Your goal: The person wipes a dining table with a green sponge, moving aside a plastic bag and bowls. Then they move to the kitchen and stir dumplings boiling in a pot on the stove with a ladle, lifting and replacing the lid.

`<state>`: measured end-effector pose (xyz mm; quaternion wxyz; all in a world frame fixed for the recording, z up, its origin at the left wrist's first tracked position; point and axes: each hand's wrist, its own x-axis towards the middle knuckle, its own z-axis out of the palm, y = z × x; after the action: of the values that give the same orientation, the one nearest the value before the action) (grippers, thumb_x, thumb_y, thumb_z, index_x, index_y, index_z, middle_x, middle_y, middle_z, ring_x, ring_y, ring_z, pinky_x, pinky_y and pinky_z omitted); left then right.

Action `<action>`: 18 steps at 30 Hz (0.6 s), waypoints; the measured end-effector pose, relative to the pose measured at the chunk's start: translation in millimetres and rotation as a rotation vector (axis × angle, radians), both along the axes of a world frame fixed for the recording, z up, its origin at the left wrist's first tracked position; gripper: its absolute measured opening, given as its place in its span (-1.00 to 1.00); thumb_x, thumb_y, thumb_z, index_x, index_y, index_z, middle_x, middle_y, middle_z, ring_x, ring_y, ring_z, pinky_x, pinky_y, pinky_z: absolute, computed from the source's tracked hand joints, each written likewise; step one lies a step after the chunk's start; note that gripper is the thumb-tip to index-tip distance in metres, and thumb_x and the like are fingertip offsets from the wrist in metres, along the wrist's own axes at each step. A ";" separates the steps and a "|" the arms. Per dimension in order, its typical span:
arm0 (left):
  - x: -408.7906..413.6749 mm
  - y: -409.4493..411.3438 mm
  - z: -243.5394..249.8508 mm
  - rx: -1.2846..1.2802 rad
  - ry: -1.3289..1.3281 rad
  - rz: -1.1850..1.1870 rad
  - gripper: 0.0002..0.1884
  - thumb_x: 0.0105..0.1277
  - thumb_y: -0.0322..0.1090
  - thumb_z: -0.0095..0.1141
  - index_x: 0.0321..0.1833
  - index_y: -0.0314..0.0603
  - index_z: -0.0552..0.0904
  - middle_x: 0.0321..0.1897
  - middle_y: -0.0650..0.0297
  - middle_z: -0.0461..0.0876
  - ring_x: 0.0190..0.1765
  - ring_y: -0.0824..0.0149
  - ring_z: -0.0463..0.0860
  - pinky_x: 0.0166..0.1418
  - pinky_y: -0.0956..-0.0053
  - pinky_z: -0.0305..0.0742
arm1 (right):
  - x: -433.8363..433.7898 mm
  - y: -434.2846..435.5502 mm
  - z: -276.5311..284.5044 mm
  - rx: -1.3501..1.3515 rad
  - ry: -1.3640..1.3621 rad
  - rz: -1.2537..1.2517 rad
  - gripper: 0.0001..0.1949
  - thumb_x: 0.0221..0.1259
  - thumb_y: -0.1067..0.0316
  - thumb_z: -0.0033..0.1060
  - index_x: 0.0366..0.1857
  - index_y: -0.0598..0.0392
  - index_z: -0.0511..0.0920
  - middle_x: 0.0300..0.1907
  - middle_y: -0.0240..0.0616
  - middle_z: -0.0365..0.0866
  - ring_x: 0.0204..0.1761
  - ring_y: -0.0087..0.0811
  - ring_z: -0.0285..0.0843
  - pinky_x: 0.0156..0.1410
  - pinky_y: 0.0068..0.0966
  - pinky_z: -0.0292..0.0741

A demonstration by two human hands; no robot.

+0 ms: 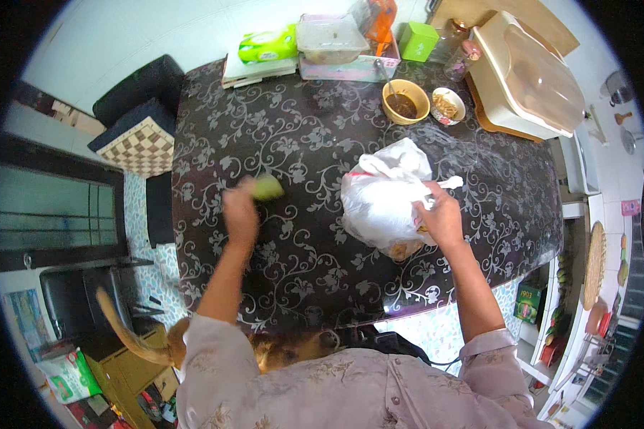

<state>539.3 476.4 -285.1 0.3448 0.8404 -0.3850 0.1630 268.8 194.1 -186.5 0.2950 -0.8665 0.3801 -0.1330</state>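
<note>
My left hand [240, 209] holds a yellow-green sponge or folded cloth [268, 187] over the left part of the dark, floral-patterned tabletop [295, 273]. Motion blurs both, so I cannot tell which it is or whether it touches the surface. On the right, my right hand [441, 214] grips the knotted top of a white plastic bag [378, 198]. The bag bulges, and something brownish shows through its thin lower side. Behind it stand a yellow bowl [418, 110] of dark sauce with a spoon and a small bowl [448, 107] of pale strips.
Along the back edge are a green tissue pack [268, 45], a lidded plastic container [333, 40], a green box [418, 42] and a cream bin with a clear lid [526, 75]. A chair [134, 123] stands left. A tan-furred animal's tail [131, 335] rises beside my left sleeve.
</note>
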 end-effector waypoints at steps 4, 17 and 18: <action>134.9 53.3 -17.6 0.030 -0.130 0.553 -0.78 0.18 -0.46 -0.06 -0.16 -0.25 0.61 -0.56 -0.02 0.49 -0.46 0.03 0.46 -0.34 0.21 0.33 | -21.4 -3.1 -7.1 0.347 -0.408 -0.210 -0.79 0.09 0.52 0.12 -0.15 0.19 0.50 -0.22 -0.34 0.54 -0.19 -0.62 0.42 -0.05 -0.61 0.38; -32.0 -95.3 -25.2 -0.170 0.375 -0.343 -0.76 0.25 -0.36 -0.13 -0.15 -0.26 0.58 -0.37 0.03 0.58 -0.25 0.04 0.52 -0.17 0.23 0.37 | -135.8 -48.4 33.7 0.455 -0.931 -0.761 -0.51 0.14 0.11 0.13 0.08 0.20 0.36 -0.02 -0.17 0.48 -0.03 -0.31 0.48 0.07 -0.33 0.43; 20.1 -70.5 -8.4 0.121 0.050 0.018 -0.76 0.25 -0.41 -0.17 -0.19 -0.28 0.59 -0.49 0.02 0.58 -0.39 0.04 0.52 -0.25 0.21 0.38 | -155.2 -53.1 37.6 0.476 -0.940 -0.896 -0.48 0.13 0.08 0.14 0.09 0.20 0.35 -0.01 -0.15 0.47 -0.01 -0.27 0.47 0.07 -0.27 0.42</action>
<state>559.4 405.9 -293.6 0.3013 0.8669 -0.3781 0.1214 113.6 141.1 -148.9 0.5272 -0.3879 0.5520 -0.5166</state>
